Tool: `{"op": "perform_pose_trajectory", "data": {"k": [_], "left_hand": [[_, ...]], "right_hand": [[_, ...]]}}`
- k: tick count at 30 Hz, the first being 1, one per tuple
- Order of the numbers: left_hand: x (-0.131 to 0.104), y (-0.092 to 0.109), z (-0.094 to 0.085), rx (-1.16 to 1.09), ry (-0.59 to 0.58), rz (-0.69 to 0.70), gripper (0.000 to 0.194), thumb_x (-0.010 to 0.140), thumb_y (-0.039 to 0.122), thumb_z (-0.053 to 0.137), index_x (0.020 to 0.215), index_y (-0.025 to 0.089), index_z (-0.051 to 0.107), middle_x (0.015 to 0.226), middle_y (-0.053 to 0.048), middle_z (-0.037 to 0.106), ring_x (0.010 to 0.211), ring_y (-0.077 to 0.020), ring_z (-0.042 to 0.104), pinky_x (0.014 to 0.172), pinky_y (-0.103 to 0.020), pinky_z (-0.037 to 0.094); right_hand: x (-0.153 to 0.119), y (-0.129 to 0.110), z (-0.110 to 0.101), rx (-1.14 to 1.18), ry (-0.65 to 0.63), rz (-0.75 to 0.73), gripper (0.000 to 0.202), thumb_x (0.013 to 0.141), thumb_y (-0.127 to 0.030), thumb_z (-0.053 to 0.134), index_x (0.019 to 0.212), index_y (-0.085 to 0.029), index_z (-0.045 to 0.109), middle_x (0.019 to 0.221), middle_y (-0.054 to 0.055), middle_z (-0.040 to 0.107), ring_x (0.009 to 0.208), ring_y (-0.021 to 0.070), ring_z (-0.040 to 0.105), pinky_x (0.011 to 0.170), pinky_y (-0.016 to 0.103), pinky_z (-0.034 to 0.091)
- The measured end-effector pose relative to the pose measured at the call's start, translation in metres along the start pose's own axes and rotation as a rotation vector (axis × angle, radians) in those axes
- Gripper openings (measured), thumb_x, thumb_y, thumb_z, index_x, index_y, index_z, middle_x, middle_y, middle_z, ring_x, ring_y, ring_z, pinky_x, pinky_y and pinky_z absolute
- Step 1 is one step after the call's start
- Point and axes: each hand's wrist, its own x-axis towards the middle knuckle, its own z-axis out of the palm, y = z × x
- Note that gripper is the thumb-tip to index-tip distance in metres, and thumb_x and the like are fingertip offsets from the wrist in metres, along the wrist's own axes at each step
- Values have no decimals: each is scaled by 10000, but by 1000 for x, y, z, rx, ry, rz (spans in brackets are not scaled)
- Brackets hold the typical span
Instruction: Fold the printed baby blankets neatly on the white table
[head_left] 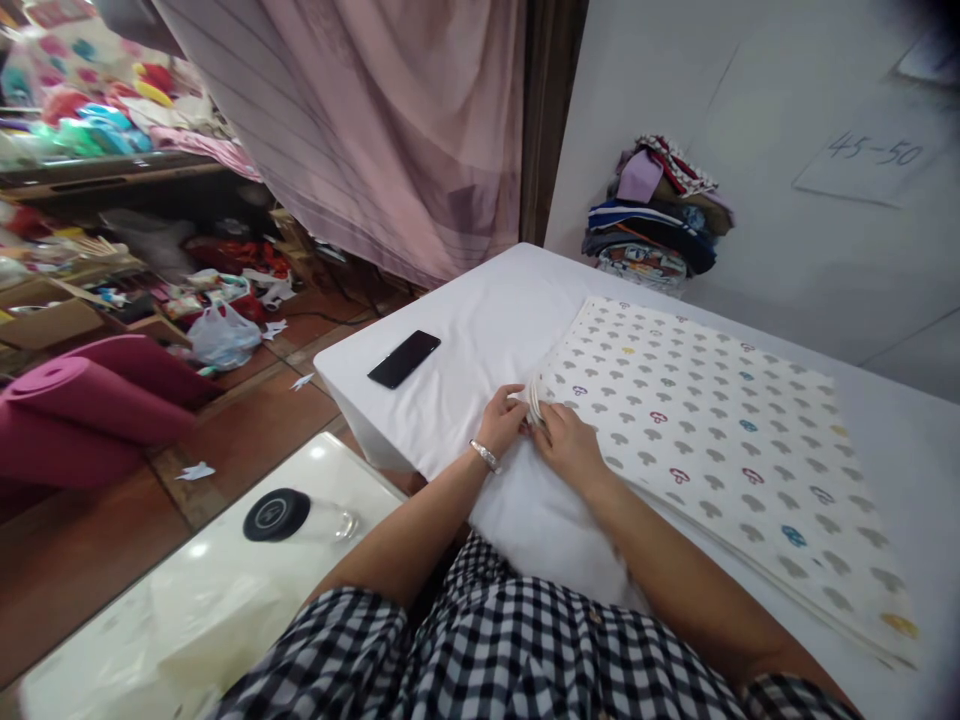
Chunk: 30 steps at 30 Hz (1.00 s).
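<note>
A white cloth (720, 430) printed with grey mushrooms and a few coloured ones lies in flat, stacked layers on the white-covered table. At its near left corner, my right hand (566, 440) pinches the layered edge between thumb and fingers. My left hand (504, 420), with a silver watch or bracelet at the wrist, is just left of that corner, its fingers curled close to the layers. Whether the left fingertips grip the cloth is hard to make out. White fabric hangs over the table edge below both hands.
A black phone (405, 359) lies on the table's left part. Lower left, a cream surface (150, 620) bears a glass jar with a black lid (277, 515). Folded clothes (652, 215) are piled by the wall. Pink rolls (90, 410) and a plastic bag (223, 335) are at left.
</note>
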Motion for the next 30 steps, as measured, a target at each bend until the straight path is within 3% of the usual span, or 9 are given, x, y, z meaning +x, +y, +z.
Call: {"op": "perform_pose_trajectory", "data": {"k": [7,13,19,25,30], "left_hand": [[1,0,-3,-50,-83,37,426,680,165,572,1097,142,488,622,61,540,503,-66,509,466,-181,442],[3,-1,-4,-24,-60,38,417,682,204,583,1088,155,502,637,50,548,532,-77,527,475,-191,450],[3,-2,-3,13,-43,42,410,687,163,564,1091,157,498,626,62,552,503,-62,519,477,-179,455],[4,-6,-3,15,-27,75,416,695,178,579,1101,156,490,620,64,549,482,-68,525,455,-182,451],[4,-5,-2,19,-54,72,419,724,294,638,1092,154,493,656,45,549,507,-73,539,456,-185,460]], "right_hand": [[2,14,5,111,59,-7,350,923,-256,347,1197,-145,534,1012,104,637,944,215,575,764,314,469],[1,26,8,225,225,65,405,929,-263,290,1266,-152,485,1042,105,653,918,205,612,776,319,486],[-2,10,10,-9,59,-1,421,918,-229,293,1291,-121,456,956,148,661,829,244,613,667,337,486],[-4,8,12,-54,44,-1,430,929,-313,335,1287,-102,445,1000,155,643,855,252,586,670,341,472],[-4,5,12,-68,14,-36,384,918,-217,335,1270,-124,454,965,126,637,856,233,566,674,326,459]]}}
